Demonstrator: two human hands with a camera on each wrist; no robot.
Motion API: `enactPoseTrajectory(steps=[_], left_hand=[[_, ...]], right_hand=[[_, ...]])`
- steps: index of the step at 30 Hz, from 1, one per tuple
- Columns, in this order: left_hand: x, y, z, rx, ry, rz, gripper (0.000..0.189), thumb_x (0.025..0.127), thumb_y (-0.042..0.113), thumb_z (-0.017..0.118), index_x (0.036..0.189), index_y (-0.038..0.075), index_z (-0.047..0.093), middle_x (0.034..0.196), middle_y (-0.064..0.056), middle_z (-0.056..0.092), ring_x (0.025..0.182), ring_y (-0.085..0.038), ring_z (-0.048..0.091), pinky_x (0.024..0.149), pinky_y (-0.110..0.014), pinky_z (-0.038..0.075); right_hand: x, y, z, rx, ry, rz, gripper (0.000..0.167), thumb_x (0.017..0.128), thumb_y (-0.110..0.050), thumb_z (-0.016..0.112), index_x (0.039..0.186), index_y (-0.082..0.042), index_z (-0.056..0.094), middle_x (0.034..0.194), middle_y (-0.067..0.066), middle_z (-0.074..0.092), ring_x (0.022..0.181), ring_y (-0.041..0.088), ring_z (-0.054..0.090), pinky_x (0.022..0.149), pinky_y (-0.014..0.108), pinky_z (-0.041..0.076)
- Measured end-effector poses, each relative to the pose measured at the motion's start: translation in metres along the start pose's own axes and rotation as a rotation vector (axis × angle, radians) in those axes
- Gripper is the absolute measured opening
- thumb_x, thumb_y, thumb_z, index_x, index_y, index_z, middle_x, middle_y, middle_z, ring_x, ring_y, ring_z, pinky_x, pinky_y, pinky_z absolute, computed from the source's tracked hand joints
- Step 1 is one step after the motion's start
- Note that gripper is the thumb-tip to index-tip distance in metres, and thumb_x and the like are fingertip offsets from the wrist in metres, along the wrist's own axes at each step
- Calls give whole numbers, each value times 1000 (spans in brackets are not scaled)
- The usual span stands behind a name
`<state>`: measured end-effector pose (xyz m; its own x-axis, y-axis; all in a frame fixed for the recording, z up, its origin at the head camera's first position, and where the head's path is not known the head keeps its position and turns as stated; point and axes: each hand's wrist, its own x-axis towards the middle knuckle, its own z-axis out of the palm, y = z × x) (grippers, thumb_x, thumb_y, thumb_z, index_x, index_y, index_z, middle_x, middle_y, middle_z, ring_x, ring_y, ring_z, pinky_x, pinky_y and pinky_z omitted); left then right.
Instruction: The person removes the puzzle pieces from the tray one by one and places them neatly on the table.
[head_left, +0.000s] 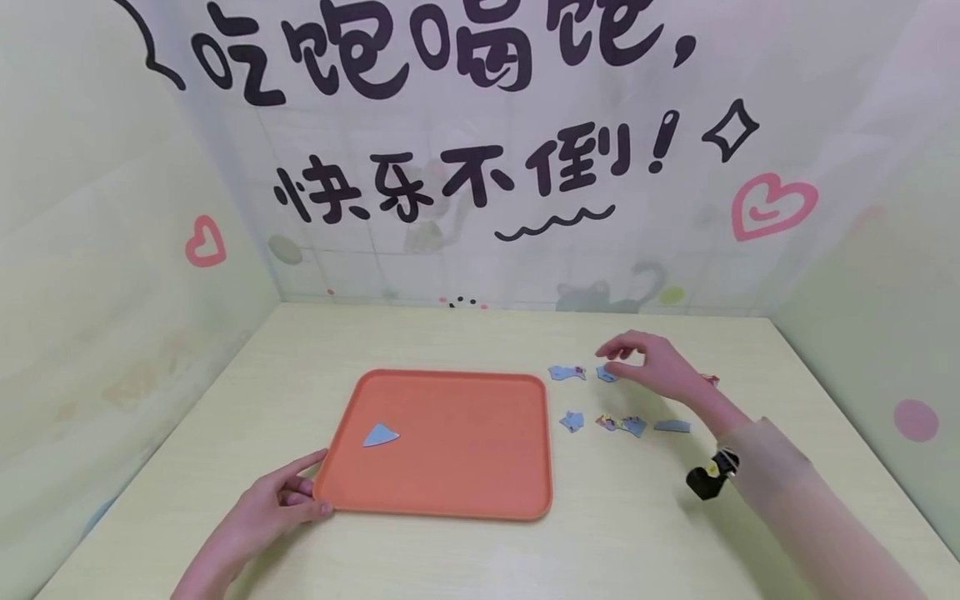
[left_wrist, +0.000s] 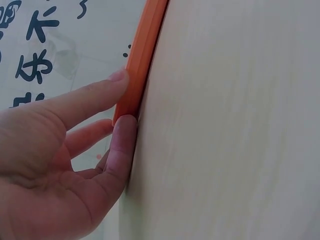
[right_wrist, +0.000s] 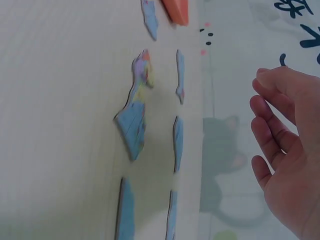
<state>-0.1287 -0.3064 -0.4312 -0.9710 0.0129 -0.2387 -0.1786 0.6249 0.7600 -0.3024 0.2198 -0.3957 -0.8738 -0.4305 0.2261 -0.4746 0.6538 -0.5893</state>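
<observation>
An orange tray [head_left: 450, 510] lies on the table with one blue, roughly triangular puzzle piece [head_left: 380, 435] on its left part. My left hand [head_left: 273, 504] holds the tray's near left corner, thumb on the front edge and a finger along the left side. To the right of the tray, my right hand [head_left: 651, 365] hovers over a blue puzzle piece [head_left: 605, 374] in the back row, partly hiding it. In the right wrist view the right hand [right_wrist: 285, 135] has loosely bent fingers with nothing between them, apart from the pieces.
More irregular pieces lie right of the tray: a back-row piece [head_left: 567, 372], a front-row blue piece [head_left: 572, 421], a multicoloured one [head_left: 621, 424] and a flat-edged blue one [head_left: 672, 426]. A reddish piece [head_left: 710, 380] shows behind the right wrist. Printed walls enclose the table.
</observation>
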Motion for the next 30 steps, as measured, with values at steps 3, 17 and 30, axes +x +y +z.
enactPoseTrajectory(steps=[3, 17, 30], left_hand=[[0, 1, 1, 3, 2, -12, 84, 82, 23, 80, 153, 8, 36, 109, -8, 62, 84, -7, 57, 74, -19, 48], [1, 1, 2, -42, -4, -5, 85, 81, 25, 81, 153, 11, 37, 108, -9, 60, 84, -7, 58, 75, -19, 49], [-1, -2, 2, -34, -4, 3, 83, 83, 22, 80, 153, 9, 36, 108, -10, 61, 83, -7, 58, 74, -20, 49]], right_hand=[[17, -13, 10, 30, -13, -51, 27, 92, -21, 71, 117, -11, 70, 113, 8, 70, 97, 16, 57, 88, 47, 48], [90, -87, 65, 176, -132, -170, 35, 89, -21, 74, 123, -14, 68, 115, -1, 68, 107, 22, 58, 95, 36, 45], [127, -135, 127, 291, -300, -312, 50, 89, -24, 74, 137, -20, 58, 137, 1, 59, 118, 15, 51, 105, 45, 42]])
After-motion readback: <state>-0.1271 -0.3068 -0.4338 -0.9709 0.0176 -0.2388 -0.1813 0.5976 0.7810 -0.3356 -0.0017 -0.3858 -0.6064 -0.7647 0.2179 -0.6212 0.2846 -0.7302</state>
